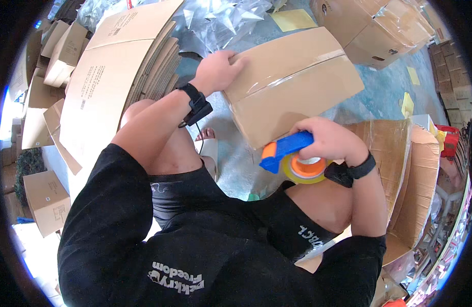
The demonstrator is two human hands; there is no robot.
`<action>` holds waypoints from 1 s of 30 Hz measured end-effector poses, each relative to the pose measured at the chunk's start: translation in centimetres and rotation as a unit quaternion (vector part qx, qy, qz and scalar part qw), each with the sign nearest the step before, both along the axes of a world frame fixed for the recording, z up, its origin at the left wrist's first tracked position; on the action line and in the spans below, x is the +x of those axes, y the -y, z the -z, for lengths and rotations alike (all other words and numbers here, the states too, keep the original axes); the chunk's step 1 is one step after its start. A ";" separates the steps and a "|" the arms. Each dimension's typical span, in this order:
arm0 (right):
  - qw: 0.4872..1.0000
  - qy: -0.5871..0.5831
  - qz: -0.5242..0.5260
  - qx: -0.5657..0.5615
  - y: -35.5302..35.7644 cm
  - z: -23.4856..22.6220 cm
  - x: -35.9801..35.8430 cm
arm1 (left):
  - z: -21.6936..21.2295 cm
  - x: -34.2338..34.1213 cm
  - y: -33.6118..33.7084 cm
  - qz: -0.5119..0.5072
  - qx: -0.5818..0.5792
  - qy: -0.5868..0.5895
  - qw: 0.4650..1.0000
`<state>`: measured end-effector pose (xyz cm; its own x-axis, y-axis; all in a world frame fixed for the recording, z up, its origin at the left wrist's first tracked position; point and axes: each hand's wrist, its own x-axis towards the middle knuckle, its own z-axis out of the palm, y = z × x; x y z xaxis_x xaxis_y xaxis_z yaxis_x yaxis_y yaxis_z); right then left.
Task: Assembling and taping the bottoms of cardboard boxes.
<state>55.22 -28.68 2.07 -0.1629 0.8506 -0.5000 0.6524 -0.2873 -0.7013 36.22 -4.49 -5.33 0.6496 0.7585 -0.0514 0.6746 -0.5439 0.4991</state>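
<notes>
A closed cardboard box [318, 77] sits before me, tilted, with clear tape along the seam across its upper face. My left hand [220, 71] grips the box's left edge, thumb on the top face and the other fingers hidden behind it. In my right hand [325, 139] is a blue and orange tape dispenser [292, 146], with a roll of clear tape on an orange hub. The dispenser is beside the box's near right corner; whether it touches the cardboard I cannot tell.
Flattened cartons [110, 71] stand stacked at my left. At the far right is a larger taped box [379, 30]; an open carton [420, 174] stands by my right arm. Clear plastic bags [220, 23] lie beyond the box, and yellow sheets [293, 20] are on the floor.
</notes>
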 end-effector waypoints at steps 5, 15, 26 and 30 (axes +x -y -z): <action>1.000 0.009 -0.018 0.017 -1.8 0.4 -3.8 | 2.3 -0.9 -2.7 -0.112 -0.060 0.223 0.966; 0.993 0.078 -0.011 0.088 0.8 0.9 -7.7 | 3.9 -4.0 6.4 -0.083 -0.009 0.241 0.967; 0.971 0.117 -0.019 0.210 2.3 1.6 -9.2 | -0.4 -6.2 10.9 0.259 0.157 0.123 0.945; 0.974 0.154 -0.013 0.165 2.2 0.8 -10.2 | -0.2 -6.2 10.6 0.301 0.158 0.150 0.928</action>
<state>45.03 -30.84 1.30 -0.0713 0.9708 -0.2291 0.8500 -0.0610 -0.5232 30.00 -15.04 -5.18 0.9101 0.1991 0.3635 0.0569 -0.9288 0.3663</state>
